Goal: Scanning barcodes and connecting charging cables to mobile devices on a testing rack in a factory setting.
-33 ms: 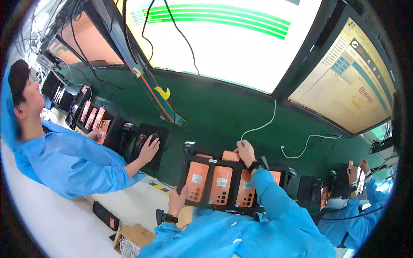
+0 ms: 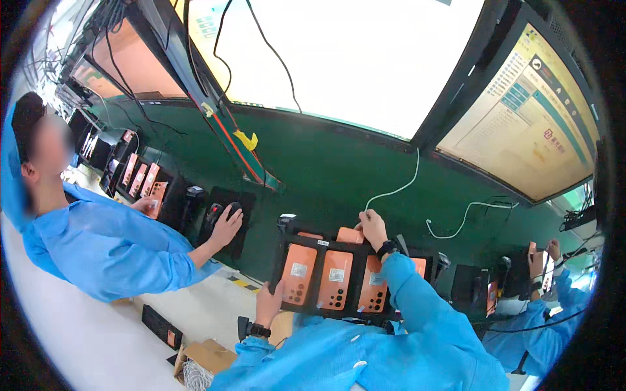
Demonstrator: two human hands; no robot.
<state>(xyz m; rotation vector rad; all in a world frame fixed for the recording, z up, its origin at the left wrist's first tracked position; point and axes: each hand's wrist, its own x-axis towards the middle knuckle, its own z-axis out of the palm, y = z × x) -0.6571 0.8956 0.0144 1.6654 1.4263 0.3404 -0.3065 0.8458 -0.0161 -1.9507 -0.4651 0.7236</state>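
A black tray [image 2: 317, 311] in front of me carries several orange phones, their camera sides up and pale labels on them. My left hand [image 2: 267, 305] grips the tray's left edge, next to the leftmost phone [image 2: 300, 276]. Beside that one lies a middle phone [image 2: 335, 281]; my right forearm partly covers the phones to the right. At the tray's far side my right hand [image 2: 373, 229] pinches the end of a white cable [image 2: 393, 192] against another orange phone [image 2: 350, 235], which stands partly above the tray's rim. My fingers hide the plug itself.
Beyond the green bench [image 2: 313, 169] stand a large bright monitor [image 2: 339, 65] and a tilted right monitor [image 2: 521, 117]. A second white cable [image 2: 464, 218] lies to the right. At left a co-worker [image 2: 111, 241] holds a mouse [image 2: 233, 210]; another person [image 2: 544, 326] works at right.
Green bars on the large monitor have vanished, leaving it mostly white. The co-worker at left has turned their head slightly. My hands and the tray stay where they were.
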